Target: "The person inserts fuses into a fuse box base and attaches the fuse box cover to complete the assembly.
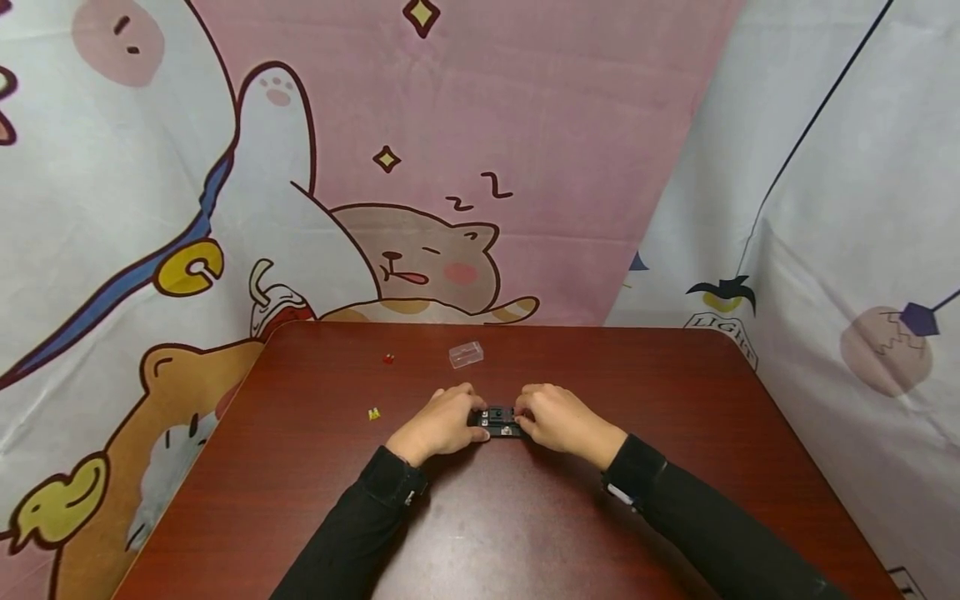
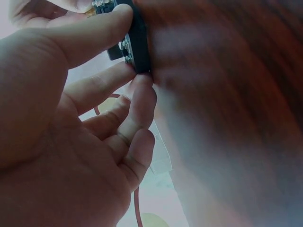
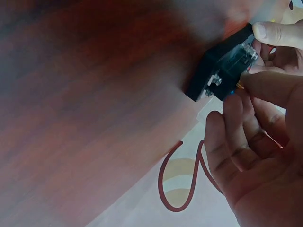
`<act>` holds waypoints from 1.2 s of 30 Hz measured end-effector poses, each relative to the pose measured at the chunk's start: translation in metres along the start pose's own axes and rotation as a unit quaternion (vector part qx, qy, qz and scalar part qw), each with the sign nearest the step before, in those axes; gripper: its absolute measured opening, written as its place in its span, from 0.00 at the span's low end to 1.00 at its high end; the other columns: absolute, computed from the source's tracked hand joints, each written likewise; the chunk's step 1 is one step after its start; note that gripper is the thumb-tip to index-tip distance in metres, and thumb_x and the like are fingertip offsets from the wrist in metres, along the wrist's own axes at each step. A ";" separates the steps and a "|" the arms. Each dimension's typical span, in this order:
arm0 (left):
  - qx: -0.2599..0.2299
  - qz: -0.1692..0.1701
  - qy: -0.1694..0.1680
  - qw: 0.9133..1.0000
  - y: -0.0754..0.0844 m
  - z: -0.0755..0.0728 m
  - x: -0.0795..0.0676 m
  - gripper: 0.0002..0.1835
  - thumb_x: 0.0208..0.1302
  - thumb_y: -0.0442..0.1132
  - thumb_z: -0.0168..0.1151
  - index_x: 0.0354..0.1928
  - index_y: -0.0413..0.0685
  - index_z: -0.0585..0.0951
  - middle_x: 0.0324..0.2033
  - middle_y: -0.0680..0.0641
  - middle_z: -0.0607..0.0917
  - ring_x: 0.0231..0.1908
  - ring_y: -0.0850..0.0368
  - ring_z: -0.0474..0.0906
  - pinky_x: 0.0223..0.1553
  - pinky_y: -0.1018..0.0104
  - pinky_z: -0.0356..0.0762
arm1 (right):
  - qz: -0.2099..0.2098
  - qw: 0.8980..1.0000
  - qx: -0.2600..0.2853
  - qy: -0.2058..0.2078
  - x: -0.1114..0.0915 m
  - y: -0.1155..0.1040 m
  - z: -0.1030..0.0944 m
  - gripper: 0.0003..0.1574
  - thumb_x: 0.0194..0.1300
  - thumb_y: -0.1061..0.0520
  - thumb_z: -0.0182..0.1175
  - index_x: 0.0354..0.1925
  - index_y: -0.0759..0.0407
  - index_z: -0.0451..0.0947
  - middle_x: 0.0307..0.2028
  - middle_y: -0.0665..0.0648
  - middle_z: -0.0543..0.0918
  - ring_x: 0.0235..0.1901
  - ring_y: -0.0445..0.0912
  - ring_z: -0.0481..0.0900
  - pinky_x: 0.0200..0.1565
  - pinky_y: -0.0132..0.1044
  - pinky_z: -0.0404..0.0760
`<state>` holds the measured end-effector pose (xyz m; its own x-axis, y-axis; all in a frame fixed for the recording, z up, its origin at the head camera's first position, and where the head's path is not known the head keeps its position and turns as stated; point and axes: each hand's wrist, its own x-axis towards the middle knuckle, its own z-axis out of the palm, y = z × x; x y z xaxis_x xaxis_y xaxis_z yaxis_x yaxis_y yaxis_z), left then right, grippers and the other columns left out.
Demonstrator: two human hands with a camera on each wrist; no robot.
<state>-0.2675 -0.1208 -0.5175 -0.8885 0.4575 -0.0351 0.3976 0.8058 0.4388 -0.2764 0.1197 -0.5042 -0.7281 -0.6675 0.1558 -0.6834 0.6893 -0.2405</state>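
Observation:
A black block with metal screw terminals point(image 1: 501, 414) lies on the table between the two hands. My left hand point(image 1: 444, 423) grips its left end, the thumb on the near side and fingers at the far side. In the left wrist view the thumb point(image 2: 124, 16) presses the edge of the block point(image 2: 139, 42). At the right end is my right hand point(image 1: 561, 419). In the right wrist view, its thumb and forefinger pinch a small gold-coloured piece point(image 3: 240, 85) against the block point(image 3: 222, 66). Fingertips hide most of that piece.
On the brown table point(image 1: 337, 500), a clear plastic cover point(image 1: 466, 355) lies beyond the hands. Small yellow pieces point(image 1: 373, 413) and a small red piece point(image 1: 388, 359) lie to the left. A cartoon-printed cloth point(image 1: 585, 125) hangs behind the far edge.

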 end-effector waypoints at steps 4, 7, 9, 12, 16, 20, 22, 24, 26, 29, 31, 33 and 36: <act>-0.001 0.002 0.002 1.000 -0.001 0.000 -0.001 0.23 0.62 0.51 0.76 0.57 0.50 0.88 0.46 0.50 0.81 0.43 0.51 0.73 0.49 0.54 0.69 | 0.000 1.000 -0.007 -0.003 -0.001 0.000 0.000 0.04 0.69 0.54 0.70 0.39 0.50 0.91 0.35 0.45 0.83 0.33 0.39 0.80 0.37 0.42 0.84; -0.006 0.002 0.001 1.000 0.000 0.000 -0.002 0.23 0.62 0.50 0.76 0.57 0.50 0.88 0.46 0.50 0.81 0.43 0.50 0.73 0.49 0.54 0.69 | 0.000 1.000 -0.008 -0.005 -0.002 0.002 0.000 0.05 0.68 0.53 0.70 0.39 0.50 0.91 0.35 0.45 0.83 0.32 0.38 0.79 0.37 0.40 0.83; -0.008 0.002 -0.001 1.000 0.000 0.000 -0.002 0.23 0.62 0.50 0.76 0.57 0.50 0.88 0.46 0.49 0.81 0.43 0.50 0.73 0.49 0.54 0.69 | 0.001 1.000 -0.002 -0.006 -0.003 0.003 -0.001 0.05 0.68 0.53 0.70 0.40 0.49 0.92 0.35 0.45 0.83 0.32 0.38 0.79 0.37 0.40 0.83; -0.011 -0.001 -0.002 1.000 0.001 0.000 -0.002 0.23 0.63 0.50 0.76 0.57 0.50 0.88 0.47 0.49 0.81 0.43 0.50 0.72 0.49 0.54 0.69 | 0.006 1.000 0.013 0.000 -0.005 0.004 -0.005 0.06 0.67 0.53 0.71 0.41 0.49 0.92 0.36 0.45 0.84 0.33 0.38 0.79 0.38 0.40 0.83; -0.012 -0.007 -0.002 1.000 0.001 0.000 -0.002 0.23 0.63 0.51 0.76 0.57 0.50 0.88 0.47 0.50 0.81 0.44 0.50 0.72 0.49 0.54 0.70 | 0.019 0.999 0.036 0.013 -0.005 0.006 -0.013 0.09 0.66 0.50 0.73 0.44 0.50 0.91 0.38 0.46 0.85 0.33 0.40 0.80 0.38 0.41 0.83; -0.009 -0.004 -0.001 1.000 0.001 -0.001 0.000 0.23 0.62 0.50 0.76 0.57 0.50 0.89 0.47 0.51 0.82 0.44 0.50 0.73 0.49 0.54 0.70 | 0.032 0.998 0.052 0.008 -0.004 0.011 -0.019 0.22 0.64 0.45 0.74 0.51 0.54 0.89 0.42 0.49 0.86 0.34 0.43 0.82 0.38 0.42 0.84; -0.005 0.001 0.000 1.000 0.001 -0.001 0.000 0.23 0.61 0.50 0.76 0.56 0.50 0.89 0.46 0.51 0.82 0.43 0.51 0.74 0.50 0.54 0.69 | 0.040 0.997 0.058 -0.002 -0.003 0.014 -0.020 0.28 0.64 0.42 0.74 0.55 0.57 0.88 0.44 0.51 0.86 0.36 0.44 0.83 0.40 0.43 0.85; -0.002 0.006 0.001 1.000 0.000 -0.001 0.000 0.23 0.61 0.50 0.76 0.56 0.51 0.89 0.46 0.51 0.82 0.43 0.51 0.74 0.50 0.55 0.68 | 0.051 0.996 0.069 -0.023 -0.003 0.017 -0.019 0.33 0.63 0.40 0.74 0.60 0.58 0.85 0.47 0.52 0.86 0.39 0.45 0.83 0.43 0.44 0.85; -0.001 0.005 0.001 1.000 0.000 -0.001 0.000 0.22 0.61 0.51 0.76 0.56 0.51 0.89 0.45 0.51 0.82 0.43 0.51 0.74 0.50 0.55 0.68 | 0.063 0.993 0.084 -0.050 -0.004 0.020 -0.017 0.36 0.63 0.40 0.74 0.62 0.57 0.83 0.49 0.52 0.85 0.42 0.46 0.82 0.45 0.44 0.84; -0.003 0.006 0.002 1.000 0.000 -0.001 0.000 0.22 0.61 0.51 0.77 0.55 0.51 0.89 0.45 0.51 0.82 0.43 0.51 0.74 0.49 0.55 0.69 | 0.072 0.988 0.105 -0.083 -0.007 0.021 -0.011 0.37 0.62 0.40 0.75 0.64 0.56 0.82 0.50 0.51 0.83 0.44 0.47 0.81 0.48 0.45 0.83; -0.003 0.007 0.003 1.000 0.000 -0.001 -0.001 0.22 0.61 0.51 0.77 0.55 0.50 0.89 0.45 0.51 0.82 0.43 0.51 0.74 0.49 0.54 0.69 | 0.072 0.987 0.109 -0.090 -0.008 0.022 -0.006 0.37 0.61 0.41 0.75 0.63 0.55 0.82 0.49 0.50 0.82 0.44 0.47 0.80 0.48 0.45 0.82; -0.004 0.009 0.004 1.000 0.000 -0.002 -0.001 0.22 0.61 0.51 0.77 0.55 0.50 0.89 0.45 0.50 0.82 0.42 0.51 0.74 0.50 0.54 0.69 | 0.069 0.988 0.106 -0.087 -0.008 0.021 -0.002 0.37 0.60 0.41 0.76 0.63 0.55 0.82 0.48 0.49 0.82 0.44 0.46 0.80 0.49 0.45 0.82; -0.006 0.008 0.003 1.000 0.001 -0.002 -0.001 0.23 0.61 0.51 0.76 0.55 0.50 0.89 0.46 0.50 0.82 0.43 0.51 0.74 0.50 0.54 0.69 | 0.072 0.989 0.102 -0.084 -0.007 0.019 0.000 0.37 0.59 0.42 0.77 0.63 0.54 0.83 0.47 0.48 0.81 0.44 0.45 0.79 0.50 0.45 0.81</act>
<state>-0.2665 -0.1216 -0.5156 -0.8836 0.4677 -0.0222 0.4091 0.7941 0.4495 -0.2839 0.1377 -0.5104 -0.7866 -0.6152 -0.0521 -0.5353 0.7216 -0.4390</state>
